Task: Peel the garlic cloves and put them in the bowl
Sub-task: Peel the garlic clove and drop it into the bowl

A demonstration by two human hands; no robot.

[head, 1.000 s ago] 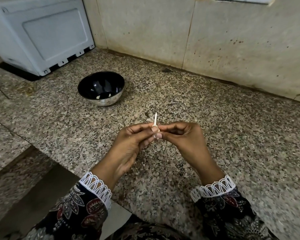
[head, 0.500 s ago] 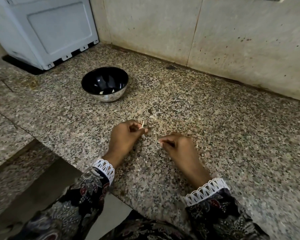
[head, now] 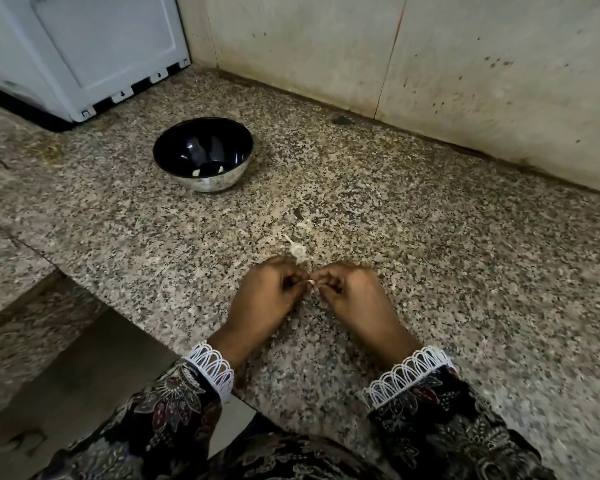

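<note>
My left hand and my right hand meet fingertip to fingertip low over the granite counter. Between them they pinch a small pale garlic clove, mostly hidden by my fingers. Just beyond my hands lies a scrap of garlic skin with a thin stalk on the counter. The black bowl with a shiny metal outside stands farther back to the left. Two peeled cloves lie at its bottom.
A white appliance on a black base fills the back left corner. A stained tiled wall runs along the back. The counter drops off at its front left edge. More pale skin flakes lie ahead of my hands.
My hands were apart half a second ago; they have come back together on a clove. The stalked skin that my left hand held now lies on the counter.
</note>
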